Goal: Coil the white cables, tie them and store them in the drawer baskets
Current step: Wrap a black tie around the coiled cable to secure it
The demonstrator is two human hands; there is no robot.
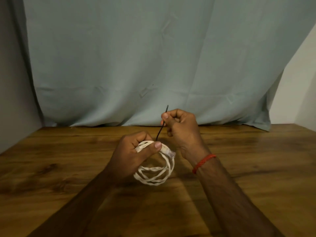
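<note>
**White cable coil being held while a black tie is being pinched**

A pale grey-green cloth backdrop [136, 57] is hanging across the far side of the scene, its lower edge lying on the far edge of a dark wooden table [68, 168]. Over the middle of the table, a coiled white cable [154, 174] is being held up, its loops hanging toward the near side. The far part of the coil is being clasped by the left hand [135, 155], the thumb being pressed over the bundled strands. A clear plug [169, 153] at the cable's end is sticking out to the right of that thumb. A red thread bracelet [203, 163] is being worn on the right wrist. The right hand [181, 129], farther off and to the right, is being closed around a thin black tie [162, 124], which is being pinched between thumb and forefinger and is slanting down to the coil.
</note>
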